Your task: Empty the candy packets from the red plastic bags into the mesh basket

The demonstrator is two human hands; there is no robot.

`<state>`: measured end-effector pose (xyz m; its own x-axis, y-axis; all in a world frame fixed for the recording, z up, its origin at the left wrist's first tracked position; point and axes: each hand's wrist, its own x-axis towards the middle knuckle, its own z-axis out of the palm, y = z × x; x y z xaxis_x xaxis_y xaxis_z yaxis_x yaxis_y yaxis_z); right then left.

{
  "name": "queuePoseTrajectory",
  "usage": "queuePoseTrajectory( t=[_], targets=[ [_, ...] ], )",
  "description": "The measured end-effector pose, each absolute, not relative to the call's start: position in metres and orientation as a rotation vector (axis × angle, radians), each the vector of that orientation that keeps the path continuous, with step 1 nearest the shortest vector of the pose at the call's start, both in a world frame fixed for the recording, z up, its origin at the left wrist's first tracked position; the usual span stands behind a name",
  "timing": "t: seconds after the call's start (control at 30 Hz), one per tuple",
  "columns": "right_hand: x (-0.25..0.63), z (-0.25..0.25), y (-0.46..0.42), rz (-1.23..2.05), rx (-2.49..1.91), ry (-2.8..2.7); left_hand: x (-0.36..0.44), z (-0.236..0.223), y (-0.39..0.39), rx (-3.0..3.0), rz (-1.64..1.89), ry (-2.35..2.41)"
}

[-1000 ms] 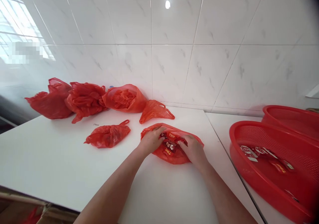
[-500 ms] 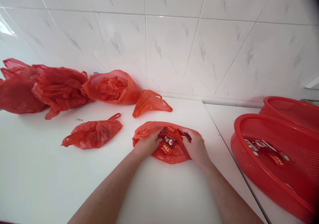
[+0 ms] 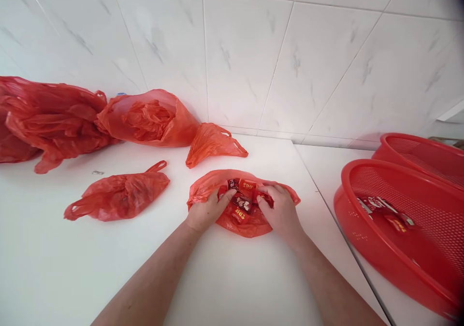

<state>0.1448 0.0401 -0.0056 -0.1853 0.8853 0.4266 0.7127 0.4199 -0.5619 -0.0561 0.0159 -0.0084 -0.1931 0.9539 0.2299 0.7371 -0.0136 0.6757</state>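
Observation:
A red plastic bag lies with its mouth open on the white table, several small wrapped snack packets inside. Dark packets and red packets with yellow lettering show between my hands. My left hand rests over the bag's left side, its thumb stretched out against the packets; the other fingers are partly hidden. On the right side, my right hand has thumb and fingers apart around a dark red packet, without a visible grip on it.
A knotted red bag lies to the left. Behind it, larger red bags, an open bag of crumpled bags and a flat bag line the tiled wall. At right stand two red perforated baskets, the nearer holding several packets.
My right hand has loosened from the packet it pinched, which now sits lower in the bag. My left hand's thumb has spread over the packets. The view has shifted slightly.

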Motion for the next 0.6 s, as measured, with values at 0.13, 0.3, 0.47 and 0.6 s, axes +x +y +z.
queuePoseTrajectory(
  t=[0.13, 0.3, 0.47, 0.6],
  targets=[
    [0.136, -0.011, 0.042, 0.299, -1.219, -2.062, -0.050, -0.005, 0.013, 1.678, 1.216, 1.796],
    [0.124, -0.015, 0.047, 0.301, -1.236, -2.274, -0.049, -0.007, 0.014, 1.595, 1.279, 1.644],
    [0.125, -0.009, 0.045, 0.413, -1.405, -2.192, -0.053, -0.007, 0.017, 1.599, 1.514, 1.546],
    [0.126, -0.010, 0.044, 0.390, -1.360, -2.162, -0.053, -0.010, 0.019, 1.645, 1.498, 1.451]
  ],
)
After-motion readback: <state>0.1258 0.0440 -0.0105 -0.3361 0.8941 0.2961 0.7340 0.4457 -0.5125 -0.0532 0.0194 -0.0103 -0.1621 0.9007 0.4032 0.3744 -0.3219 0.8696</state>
